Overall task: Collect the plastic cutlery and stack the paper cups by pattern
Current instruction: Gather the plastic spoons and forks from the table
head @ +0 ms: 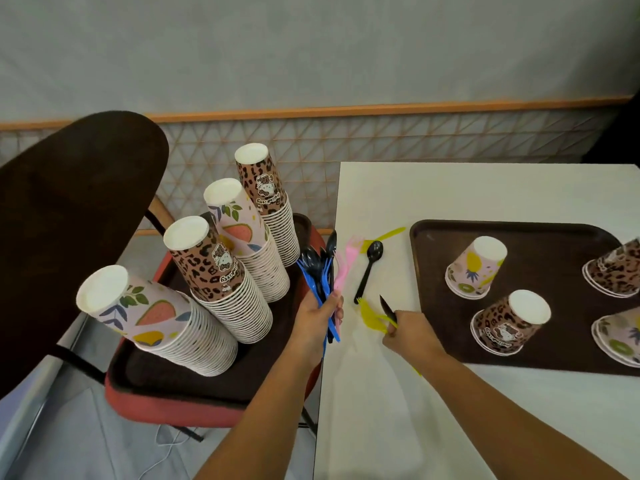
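Left hand [317,315] grips cutlery bundle [325,271]; right hand [410,329] pinches yellow fork [372,317].

The white table [485,427] bears a brown tray [450,341], a black spoon [369,268] and yellow cutlery [372,318].

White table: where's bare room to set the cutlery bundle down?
Free: the near strip of the white table in front of the brown tray, and the far strip behind it. Crowded: the gap left of the tray, with the black spoon, yellow cutlery and the right hand.
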`<state>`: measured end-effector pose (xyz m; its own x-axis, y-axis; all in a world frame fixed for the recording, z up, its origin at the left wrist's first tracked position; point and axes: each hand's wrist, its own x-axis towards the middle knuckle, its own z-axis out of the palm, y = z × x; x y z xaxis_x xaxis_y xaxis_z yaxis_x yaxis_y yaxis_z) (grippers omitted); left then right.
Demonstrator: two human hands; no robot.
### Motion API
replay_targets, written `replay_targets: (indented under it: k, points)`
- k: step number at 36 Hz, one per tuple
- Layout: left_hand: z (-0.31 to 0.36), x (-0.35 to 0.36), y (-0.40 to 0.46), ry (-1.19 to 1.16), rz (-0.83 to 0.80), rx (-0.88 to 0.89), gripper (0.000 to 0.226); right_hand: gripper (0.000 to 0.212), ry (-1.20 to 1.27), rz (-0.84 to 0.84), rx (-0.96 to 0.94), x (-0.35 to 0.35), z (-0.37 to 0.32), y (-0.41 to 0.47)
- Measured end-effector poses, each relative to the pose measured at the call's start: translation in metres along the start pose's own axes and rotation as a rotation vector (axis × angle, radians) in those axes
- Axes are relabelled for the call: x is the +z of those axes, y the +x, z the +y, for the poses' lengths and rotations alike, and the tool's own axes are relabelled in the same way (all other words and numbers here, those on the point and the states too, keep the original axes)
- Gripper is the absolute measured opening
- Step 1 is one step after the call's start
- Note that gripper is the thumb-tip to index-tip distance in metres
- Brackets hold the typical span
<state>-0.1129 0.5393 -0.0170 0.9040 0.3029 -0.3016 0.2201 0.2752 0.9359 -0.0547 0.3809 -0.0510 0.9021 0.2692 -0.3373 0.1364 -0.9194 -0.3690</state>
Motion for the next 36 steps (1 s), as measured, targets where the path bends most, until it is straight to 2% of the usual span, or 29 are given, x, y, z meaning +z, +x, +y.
replay_targets:
  k: [2, 7, 12, 16, 20, 23, 26, 30, 34, 36]
  points:
    - [-0.001, 0.001, 0.005, 0.009, -0.002, 0.002, 0.013, 0.017, 0.06, -0.003, 0.005, -0.001, 0.002, -0.001]
    - [0.0, 0.0, 0.018, 0.015, -0.009, 0.011, 0.008, 0.017, 0.343, 0.146, -0.005, -0.006, 0.002, 0.006]
    - [0.002, 0.002, 0.033, 0.053, 0.01, 0.007, 0.01, 0.005, 0.793, 0.137, 0.152, -0.013, -0.017, 0.034]
    - [0.003, 0.005, 0.044, 0.094, 0.02, 0.0, 0.014, 0.008, 0.86, 0.138, 0.197, -0.017, -0.032, 0.059]
    - [0.006, 0.007, 0.053, 0.133, 0.006, 0.021, 0.019, 0.027, 0.681, 0.257, 0.228, -0.014, -0.039, 0.078]
    - [0.009, 0.01, 0.059, 0.15, 0.0, 0.035, 0.022, 0.05, 0.544, 0.247, 0.238, -0.014, -0.041, 0.086]
    - [0.011, 0.012, 0.065, 0.153, -0.002, 0.047, 0.02, 0.06, 0.421, 0.195, 0.221, -0.01, -0.04, 0.094]
    - [0.012, 0.013, 0.068, 0.15, -0.004, 0.05, 0.018, 0.046, 0.279, 0.151, 0.193, -0.009, -0.037, 0.097]
    - [0.011, 0.012, 0.068, 0.145, 0.013, 0.04, 0.022, 0.029, 0.226, 0.142, 0.187, -0.012, -0.03, 0.096]
    - [0.01, 0.012, 0.069, 0.129, 0.026, 0.032, 0.024, 0.027, 0.235, 0.159, 0.201, -0.014, -0.027, 0.094]
